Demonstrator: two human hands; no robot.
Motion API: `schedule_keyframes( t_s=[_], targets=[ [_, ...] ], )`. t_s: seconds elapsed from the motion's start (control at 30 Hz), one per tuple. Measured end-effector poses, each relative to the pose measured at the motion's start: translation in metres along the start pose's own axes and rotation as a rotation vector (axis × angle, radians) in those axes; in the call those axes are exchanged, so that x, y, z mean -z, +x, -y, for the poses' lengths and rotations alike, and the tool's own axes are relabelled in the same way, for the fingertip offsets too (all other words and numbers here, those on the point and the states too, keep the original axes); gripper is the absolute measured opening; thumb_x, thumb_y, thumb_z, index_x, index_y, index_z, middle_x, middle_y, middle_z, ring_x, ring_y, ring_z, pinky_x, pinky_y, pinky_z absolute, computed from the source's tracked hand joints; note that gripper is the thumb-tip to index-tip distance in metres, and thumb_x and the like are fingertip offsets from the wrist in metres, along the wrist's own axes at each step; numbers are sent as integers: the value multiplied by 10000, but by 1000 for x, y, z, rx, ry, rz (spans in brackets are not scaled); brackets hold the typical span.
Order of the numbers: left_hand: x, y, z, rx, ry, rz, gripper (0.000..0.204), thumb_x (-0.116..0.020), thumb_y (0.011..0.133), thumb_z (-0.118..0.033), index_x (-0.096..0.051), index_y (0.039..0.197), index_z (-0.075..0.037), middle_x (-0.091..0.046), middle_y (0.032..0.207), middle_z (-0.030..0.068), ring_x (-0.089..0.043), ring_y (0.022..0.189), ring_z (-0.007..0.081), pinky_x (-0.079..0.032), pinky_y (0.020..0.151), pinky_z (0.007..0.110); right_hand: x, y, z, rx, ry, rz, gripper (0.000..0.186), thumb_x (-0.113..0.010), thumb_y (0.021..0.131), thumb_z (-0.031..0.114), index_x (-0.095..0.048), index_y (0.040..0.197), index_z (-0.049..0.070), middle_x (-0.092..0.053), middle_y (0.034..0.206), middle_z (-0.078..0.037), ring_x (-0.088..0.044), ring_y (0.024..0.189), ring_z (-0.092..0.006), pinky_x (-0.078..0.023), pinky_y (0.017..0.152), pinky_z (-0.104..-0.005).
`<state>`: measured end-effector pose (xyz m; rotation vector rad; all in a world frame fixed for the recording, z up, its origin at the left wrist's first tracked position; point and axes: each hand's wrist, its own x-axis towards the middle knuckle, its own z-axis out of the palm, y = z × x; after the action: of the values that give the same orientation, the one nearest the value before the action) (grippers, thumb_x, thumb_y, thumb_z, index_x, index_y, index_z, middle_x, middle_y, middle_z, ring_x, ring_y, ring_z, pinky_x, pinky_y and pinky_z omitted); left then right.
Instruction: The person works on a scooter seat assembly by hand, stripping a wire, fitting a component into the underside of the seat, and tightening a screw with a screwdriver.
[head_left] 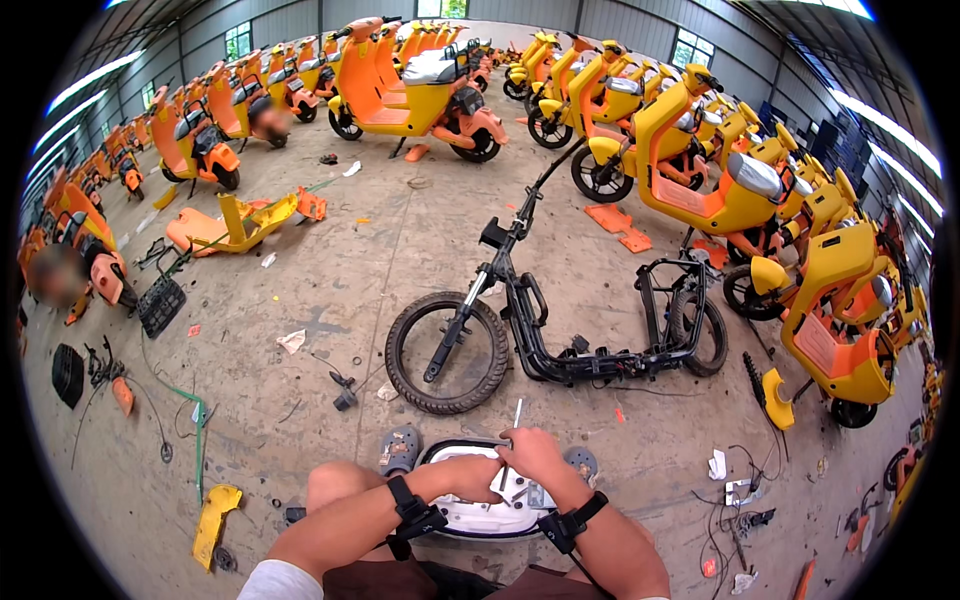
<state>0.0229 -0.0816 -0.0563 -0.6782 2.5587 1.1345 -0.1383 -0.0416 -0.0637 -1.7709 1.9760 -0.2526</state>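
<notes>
Blk frame (600, 368) beyond white pan (480, 519), prob. there to leave elbow room; pan btwn shoes (400, 452), presumably so it's steady. L hand (474, 478) over pan, maybe bracing, grip hidden, can't tell; R hand (537, 456) beside it, closed round thin rod (518, 411) sticking up, likely for leverage

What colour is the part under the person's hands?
The part is mostly white, edged black; best in head view.

the white shell (480, 518) looks smooth plastic, the black frame (572, 373) metal, the floor (340, 265) rough concrete.
</notes>
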Motion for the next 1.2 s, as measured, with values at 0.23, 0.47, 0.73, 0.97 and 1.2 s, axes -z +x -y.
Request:
schedule_keyframes(
  t_s=[0.23,0.47,0.73,0.97,1.2],
  targets=[
    [35,-6,-7,162,164,-395,166,-619,764,-152,-701,843,-32,-694,876,199,-672,864,348,-520,768,465,-7,1,-17,194,-58,122,254,-604,772,66,-767,935,172,-713,902,-150,-671,916,-335,-466,965,-471],
    [14,-1,5,157,376,-234,245,-600,803,-133,-688,1014,-45,-688,1028,184,-658,1002,329,-507,846,449,0,6,-15,249,-141,227,251,-635,717,7,-775,805,196,-711,836,-111,-664,928,-302,-432,983,-512],
    [-2,3,6,94,390,-314,166,-568,784,-130,-687,760,-17,-684,740,198,-687,700,370,-548,634,465,-1,-5,-20,321,-238,-222,145,-655,726,93,-770,778,164,-652,1129,-119,-523,1179,-268,-365,991,-493],
    [-1,2,1,122,406,-322,171,-580,769,-149,-693,766,-20,-685,734,198,-687,690,369,-546,623,460,16,2,-5,-42,-14,-189,235,-641,814,255,-713,932,65,-685,1011,-198,-638,1005,-358,-502,823,-475],
    [-1,0,-4,42,206,-179,294,-594,859,-280,-693,830,-5,-692,812,206,-679,784,375,-541,719,462,15,-3,7,-80,-96,97,385,-642,847,330,-655,1172,123,-695,972,-216,-657,949,-402,-522,818,-479]
  ],
)
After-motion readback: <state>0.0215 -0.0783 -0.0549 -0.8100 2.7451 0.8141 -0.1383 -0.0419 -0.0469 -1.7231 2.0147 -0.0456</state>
